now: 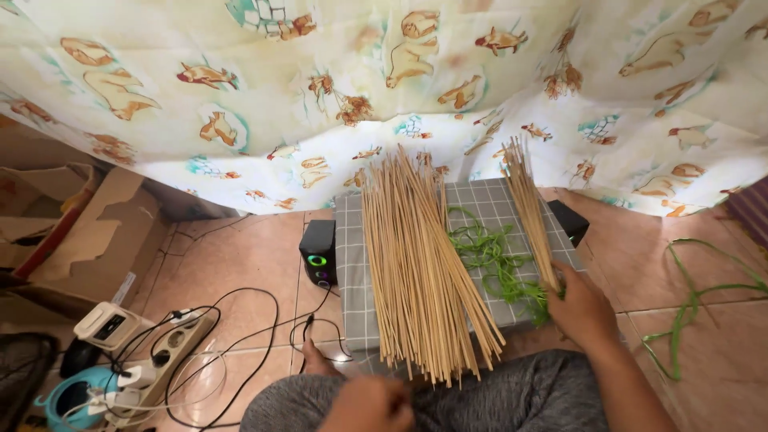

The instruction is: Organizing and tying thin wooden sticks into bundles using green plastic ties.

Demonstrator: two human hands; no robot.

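A large pile of thin tan sticks lies lengthwise across a low stand covered in grey checked cloth. My right hand grips the near end of a smaller bundle of sticks at the stand's right side, beside a tangle of green strips. My left hand is at the bottom edge over my grey-clad lap, fingers curled; whether it holds anything is unclear.
A small black speaker with a green light stands left of the stand, another speaker at its right. A power strip with cables lies bottom left, a cardboard box beyond. Green strips lie on the tiled floor. A printed curtain hangs behind.
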